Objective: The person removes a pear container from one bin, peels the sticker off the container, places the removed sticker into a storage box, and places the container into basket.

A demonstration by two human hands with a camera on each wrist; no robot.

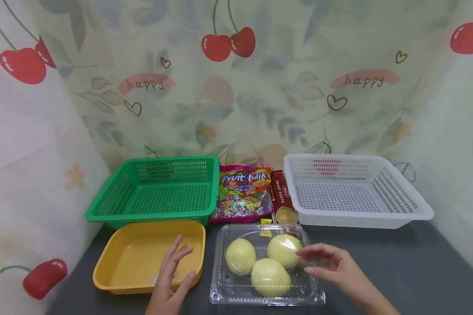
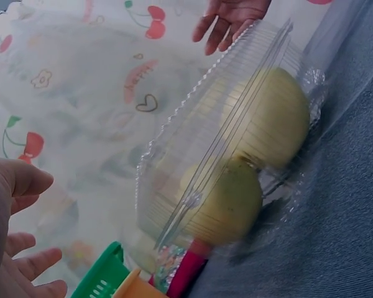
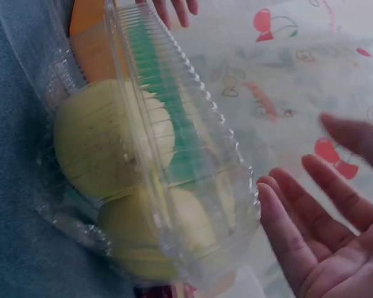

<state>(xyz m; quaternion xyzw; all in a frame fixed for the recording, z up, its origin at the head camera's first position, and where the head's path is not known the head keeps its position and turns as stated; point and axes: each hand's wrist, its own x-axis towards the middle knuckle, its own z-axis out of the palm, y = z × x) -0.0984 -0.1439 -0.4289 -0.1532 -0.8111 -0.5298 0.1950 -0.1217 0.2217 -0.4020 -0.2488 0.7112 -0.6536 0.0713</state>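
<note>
A clear plastic clamshell box (image 1: 222, 292) stands on the dark table with its lid down. Three pale yellow-green round fruits (image 1: 240, 257) lie inside it. Over the front right part of a yellow tray (image 1: 128, 256), my left hand (image 1: 169, 280) is raised with fingers spread and nothing in it. My right hand (image 1: 337, 267) hovers at the box's right side, fingers loosely bent and holding nothing. In the right wrist view its fingertips (image 3: 267, 189) come right up to the ridged lid edge. The left wrist view has my left fingers (image 2: 40, 264) apart from the box.
Behind the yellow tray is a green basket (image 1: 169, 197). A white basket (image 1: 335, 192) stands at the back right. Between them lie a fruit chew bag (image 1: 242, 192) and a brown packet (image 1: 282, 197), right behind the box. A patterned curtain (image 1: 240, 109) encloses the table.
</note>
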